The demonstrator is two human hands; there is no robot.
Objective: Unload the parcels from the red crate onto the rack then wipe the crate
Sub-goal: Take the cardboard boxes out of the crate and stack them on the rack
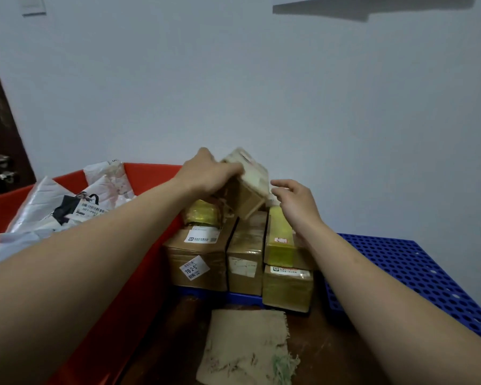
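My left hand (208, 173) grips a small tilted cardboard parcel (247, 187) above a stack of taped brown boxes (242, 257). My right hand (295, 201) hovers just right of that parcel, fingers relaxed and spread, holding nothing. The stacked boxes stand on a blue perforated rack (417, 276) against the wall. The red crate (150, 259) sits at the left and still holds several white plastic mail bags (67, 207).
A worn beige cloth (247, 348) lies on the brown floor in front of the boxes. A pale wall runs behind everything. A dark door with a metal handle (0, 162) is at the far left.
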